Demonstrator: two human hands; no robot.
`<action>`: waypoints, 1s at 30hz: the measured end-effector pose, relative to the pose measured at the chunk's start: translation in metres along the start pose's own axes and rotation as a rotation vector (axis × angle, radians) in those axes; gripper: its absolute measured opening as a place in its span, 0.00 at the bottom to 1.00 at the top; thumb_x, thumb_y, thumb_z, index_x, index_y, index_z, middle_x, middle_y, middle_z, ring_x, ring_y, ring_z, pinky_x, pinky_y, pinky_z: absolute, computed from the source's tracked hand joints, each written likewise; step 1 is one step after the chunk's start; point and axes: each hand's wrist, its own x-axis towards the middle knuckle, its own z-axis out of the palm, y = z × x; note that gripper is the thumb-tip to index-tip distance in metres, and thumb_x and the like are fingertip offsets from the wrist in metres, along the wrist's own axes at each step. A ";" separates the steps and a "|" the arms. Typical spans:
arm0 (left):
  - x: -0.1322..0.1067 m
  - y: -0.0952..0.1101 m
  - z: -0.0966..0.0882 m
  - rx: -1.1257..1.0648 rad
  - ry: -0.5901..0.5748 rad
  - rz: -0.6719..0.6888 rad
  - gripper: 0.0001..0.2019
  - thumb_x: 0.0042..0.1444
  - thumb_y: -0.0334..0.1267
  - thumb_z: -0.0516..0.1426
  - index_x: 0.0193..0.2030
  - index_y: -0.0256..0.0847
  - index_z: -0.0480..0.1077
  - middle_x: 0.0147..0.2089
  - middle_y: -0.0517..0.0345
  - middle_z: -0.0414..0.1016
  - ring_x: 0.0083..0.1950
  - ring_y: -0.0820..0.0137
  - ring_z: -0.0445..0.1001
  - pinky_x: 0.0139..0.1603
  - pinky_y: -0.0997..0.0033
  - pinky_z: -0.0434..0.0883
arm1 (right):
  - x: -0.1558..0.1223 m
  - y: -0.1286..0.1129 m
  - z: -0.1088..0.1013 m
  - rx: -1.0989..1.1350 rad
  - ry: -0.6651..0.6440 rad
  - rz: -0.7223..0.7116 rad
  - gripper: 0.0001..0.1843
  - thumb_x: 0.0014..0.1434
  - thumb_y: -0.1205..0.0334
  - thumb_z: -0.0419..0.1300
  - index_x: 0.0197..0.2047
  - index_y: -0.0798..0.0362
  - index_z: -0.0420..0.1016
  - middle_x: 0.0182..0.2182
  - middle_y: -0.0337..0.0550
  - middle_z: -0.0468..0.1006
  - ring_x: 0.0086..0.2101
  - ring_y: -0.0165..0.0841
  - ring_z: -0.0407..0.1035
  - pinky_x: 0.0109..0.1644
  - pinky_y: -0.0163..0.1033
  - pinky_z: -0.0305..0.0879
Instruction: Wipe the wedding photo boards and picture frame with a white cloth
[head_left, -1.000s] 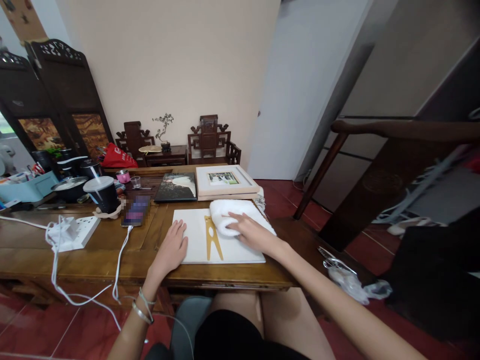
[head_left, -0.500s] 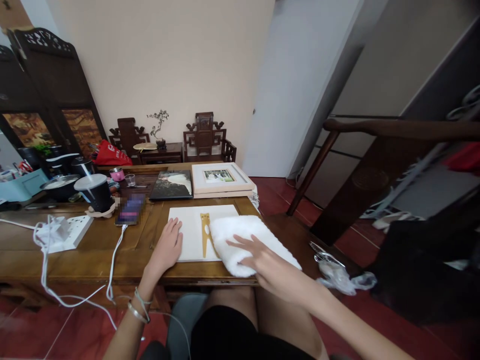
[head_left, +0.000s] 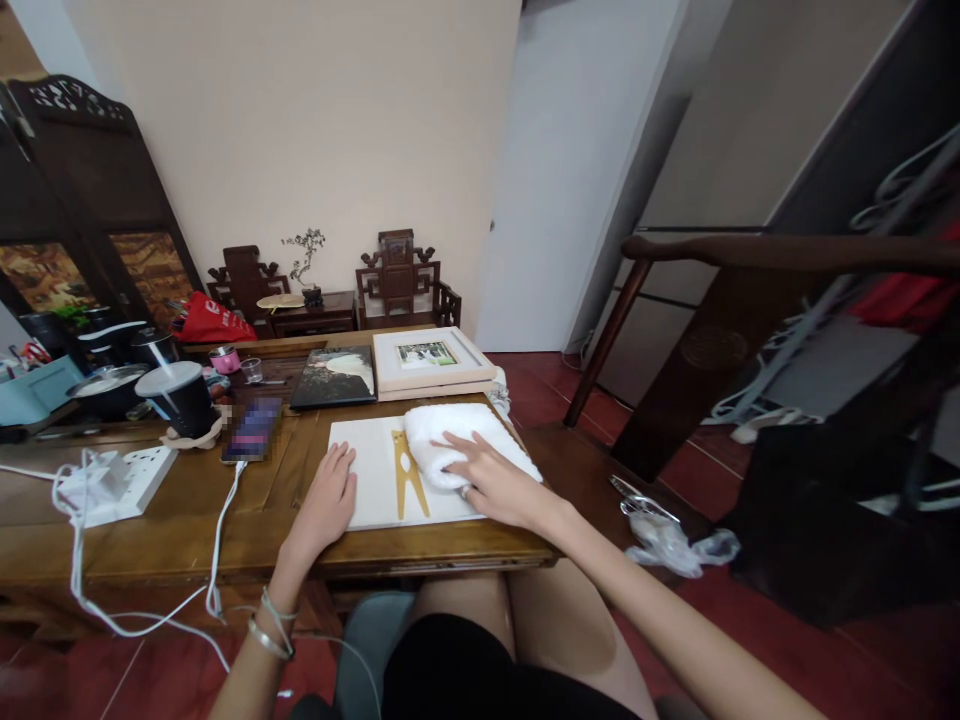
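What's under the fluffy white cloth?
Part of the white board runs under the right side, beneath the fluffy white cloth; the right hand rests on top. The covered surface is hidden, so anything else there can't be seen.

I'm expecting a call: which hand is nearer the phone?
Left. The left hand, touching the white board, is right of the phone; the right hand, on the white cloth, lies farther right.

White cloth (head_left: 469, 425): now over the white board's (head_left: 367, 497) far right corner, no longer past its near edge
Right hand (head_left: 491, 483): farther up the board
Yellow figure (head_left: 403, 470): both its 2 legs uncovered
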 end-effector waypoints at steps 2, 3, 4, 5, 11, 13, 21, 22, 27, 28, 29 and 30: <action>0.000 0.000 0.001 -0.011 0.012 0.002 0.22 0.63 0.38 0.44 0.61 0.34 0.63 0.68 0.43 0.58 0.71 0.61 0.51 0.70 0.52 0.50 | -0.009 -0.005 0.001 -0.008 0.004 -0.015 0.23 0.48 0.77 0.51 0.46 0.58 0.76 0.64 0.54 0.60 0.65 0.47 0.44 0.66 0.64 0.39; 0.000 0.000 0.001 -0.012 0.015 0.004 0.21 0.63 0.38 0.44 0.61 0.34 0.63 0.68 0.43 0.58 0.71 0.61 0.51 0.70 0.52 0.50 | -0.017 -0.010 0.001 -0.007 0.007 -0.027 0.23 0.48 0.77 0.51 0.45 0.57 0.77 0.64 0.53 0.60 0.66 0.47 0.44 0.66 0.64 0.39; 0.000 -0.001 0.002 -0.010 0.016 0.006 0.21 0.63 0.38 0.44 0.61 0.35 0.63 0.68 0.43 0.58 0.71 0.61 0.51 0.70 0.52 0.50 | -0.027 -0.015 0.001 -0.003 0.009 -0.043 0.23 0.48 0.78 0.51 0.44 0.56 0.77 0.64 0.52 0.60 0.66 0.47 0.43 0.66 0.64 0.39; -0.001 -0.001 0.002 -0.007 0.015 0.007 0.22 0.63 0.38 0.44 0.61 0.34 0.63 0.68 0.43 0.58 0.71 0.61 0.51 0.70 0.52 0.50 | -0.037 -0.020 0.001 0.004 0.011 -0.058 0.23 0.48 0.78 0.51 0.44 0.55 0.77 0.64 0.51 0.60 0.66 0.47 0.43 0.67 0.64 0.39; -0.001 0.001 0.001 0.004 0.006 0.013 0.22 0.63 0.38 0.43 0.61 0.33 0.63 0.68 0.41 0.58 0.71 0.60 0.50 0.70 0.52 0.50 | -0.077 -0.044 -0.007 0.029 -0.029 -0.082 0.23 0.45 0.78 0.50 0.40 0.51 0.78 0.64 0.45 0.59 0.66 0.44 0.43 0.68 0.61 0.40; -0.001 0.003 -0.001 0.008 -0.005 0.013 0.23 0.63 0.38 0.43 0.61 0.32 0.62 0.68 0.41 0.57 0.71 0.60 0.49 0.70 0.51 0.50 | -0.071 -0.040 -0.008 0.020 -0.043 -0.069 0.24 0.45 0.78 0.50 0.41 0.52 0.77 0.64 0.47 0.60 0.66 0.44 0.44 0.67 0.61 0.41; -0.001 0.005 -0.003 0.019 -0.029 0.010 0.23 0.64 0.38 0.42 0.61 0.30 0.62 0.68 0.41 0.57 0.71 0.60 0.49 0.70 0.52 0.50 | 0.020 0.020 0.004 -0.062 0.004 -0.003 0.25 0.51 0.76 0.50 0.52 0.61 0.72 0.60 0.62 0.65 0.64 0.48 0.48 0.64 0.63 0.46; -0.001 0.005 -0.004 0.019 -0.030 0.010 0.23 0.64 0.38 0.42 0.61 0.31 0.62 0.68 0.41 0.57 0.71 0.60 0.49 0.70 0.52 0.50 | 0.032 0.027 0.005 -0.067 0.007 0.005 0.25 0.51 0.76 0.49 0.53 0.61 0.71 0.58 0.63 0.67 0.64 0.48 0.49 0.63 0.63 0.47; -0.001 0.007 -0.004 0.010 -0.035 -0.016 0.23 0.63 0.38 0.43 0.61 0.30 0.62 0.68 0.40 0.56 0.71 0.60 0.50 0.70 0.53 0.50 | 0.061 0.044 0.005 -0.080 -0.008 0.027 0.24 0.53 0.77 0.49 0.52 0.61 0.72 0.55 0.61 0.71 0.64 0.47 0.49 0.62 0.62 0.48; -0.001 0.007 -0.004 0.008 -0.032 -0.015 0.23 0.63 0.37 0.43 0.61 0.30 0.62 0.68 0.40 0.56 0.71 0.60 0.50 0.70 0.52 0.50 | 0.060 0.042 0.006 -0.083 -0.010 0.030 0.24 0.53 0.76 0.49 0.53 0.61 0.72 0.55 0.61 0.70 0.64 0.47 0.49 0.63 0.62 0.48; -0.002 0.007 -0.004 0.007 -0.027 -0.012 0.23 0.63 0.37 0.43 0.61 0.30 0.62 0.68 0.41 0.57 0.71 0.60 0.50 0.70 0.52 0.50 | 0.055 0.040 0.006 -0.085 -0.012 0.033 0.24 0.53 0.76 0.49 0.53 0.61 0.71 0.57 0.62 0.68 0.64 0.47 0.49 0.63 0.62 0.46; -0.002 0.007 -0.004 0.008 -0.023 -0.007 0.22 0.63 0.37 0.43 0.61 0.31 0.62 0.68 0.41 0.57 0.71 0.60 0.50 0.70 0.52 0.51 | 0.048 0.036 0.006 -0.084 -0.014 0.030 0.24 0.53 0.76 0.49 0.53 0.62 0.71 0.58 0.64 0.66 0.64 0.48 0.49 0.64 0.62 0.45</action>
